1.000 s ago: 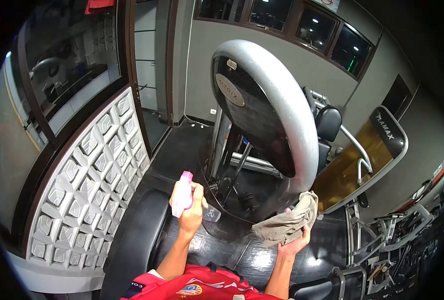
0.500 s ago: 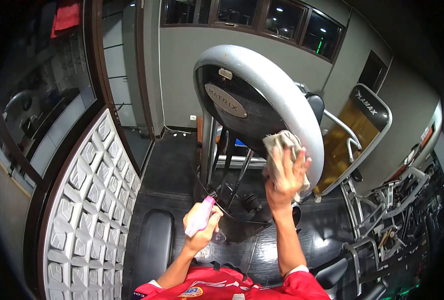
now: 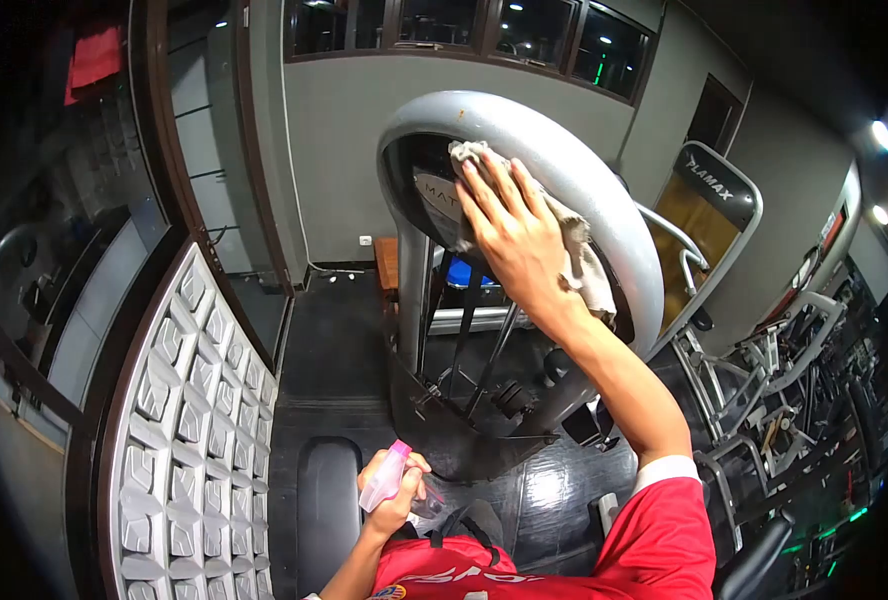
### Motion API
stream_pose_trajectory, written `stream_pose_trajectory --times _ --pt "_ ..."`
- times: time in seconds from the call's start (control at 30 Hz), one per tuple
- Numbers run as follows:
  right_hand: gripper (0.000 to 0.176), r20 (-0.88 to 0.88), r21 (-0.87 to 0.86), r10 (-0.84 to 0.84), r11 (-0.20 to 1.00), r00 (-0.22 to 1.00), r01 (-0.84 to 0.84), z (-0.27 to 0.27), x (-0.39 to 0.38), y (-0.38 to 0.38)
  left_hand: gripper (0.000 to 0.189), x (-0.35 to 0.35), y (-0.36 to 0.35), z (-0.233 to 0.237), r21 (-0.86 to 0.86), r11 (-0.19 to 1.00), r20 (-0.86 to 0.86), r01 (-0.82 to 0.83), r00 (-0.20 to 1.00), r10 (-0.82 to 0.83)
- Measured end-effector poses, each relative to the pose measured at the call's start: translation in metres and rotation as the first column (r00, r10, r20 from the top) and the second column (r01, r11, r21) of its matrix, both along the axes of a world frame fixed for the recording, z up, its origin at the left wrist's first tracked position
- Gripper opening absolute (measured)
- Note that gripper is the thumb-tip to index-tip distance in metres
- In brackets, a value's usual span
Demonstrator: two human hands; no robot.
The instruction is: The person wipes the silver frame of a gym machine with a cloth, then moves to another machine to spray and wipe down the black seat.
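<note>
My right hand (image 3: 519, 235) presses a crumpled, greyish-white cloth (image 3: 592, 275) against the dark front panel of a gym machine, fingers stretched over it. The machine has a thick silver curved frame (image 3: 564, 150). An oval badge (image 3: 436, 192) on the panel is partly covered by my fingers and the cloth; "MAT" can be read. Low in front of my body, my left hand (image 3: 394, 495) is wrapped round a spray bottle (image 3: 388, 474) with a pink and white top. Its clear lower part is mostly hidden behind my fingers.
A black padded bench (image 3: 328, 510) stands beside my left arm. Left of it is a white patterned panel (image 3: 194, 440) below glass. Another machine marked "PLAMAX" (image 3: 709, 180) stands behind on the right, near metal gym frames (image 3: 764, 390). A blue object (image 3: 464, 272) shows behind the machine.
My right hand has moved with the cloth from the panel's lower right, up and left to the badge. The left hand still holds the spray bottle, now slightly lower in view.
</note>
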State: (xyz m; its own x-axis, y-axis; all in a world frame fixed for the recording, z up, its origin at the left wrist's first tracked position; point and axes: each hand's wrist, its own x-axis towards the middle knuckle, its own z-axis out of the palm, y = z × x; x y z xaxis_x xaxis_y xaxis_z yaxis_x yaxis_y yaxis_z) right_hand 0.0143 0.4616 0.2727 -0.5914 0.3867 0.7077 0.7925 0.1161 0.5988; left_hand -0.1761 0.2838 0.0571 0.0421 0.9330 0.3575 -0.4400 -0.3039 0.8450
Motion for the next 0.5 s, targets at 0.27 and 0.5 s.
stream_pose_trajectory --times 0.27,0.5 --pt "0.04 0.066 -0.13 -0.125 0.983 0.99 0.132 -0.046 0.081 -0.091 0.009 -0.02 0.004 -0.004 0.017 0.994 -0.034 0.106 0.994 -0.106" --pt "0.047 0.127 -0.168 -0.101 0.978 0.987 0.122 -0.008 0.05 -0.065 0.009 -0.033 0.008 -0.016 -0.031 0.989 -0.064 0.141 0.988 -0.143"
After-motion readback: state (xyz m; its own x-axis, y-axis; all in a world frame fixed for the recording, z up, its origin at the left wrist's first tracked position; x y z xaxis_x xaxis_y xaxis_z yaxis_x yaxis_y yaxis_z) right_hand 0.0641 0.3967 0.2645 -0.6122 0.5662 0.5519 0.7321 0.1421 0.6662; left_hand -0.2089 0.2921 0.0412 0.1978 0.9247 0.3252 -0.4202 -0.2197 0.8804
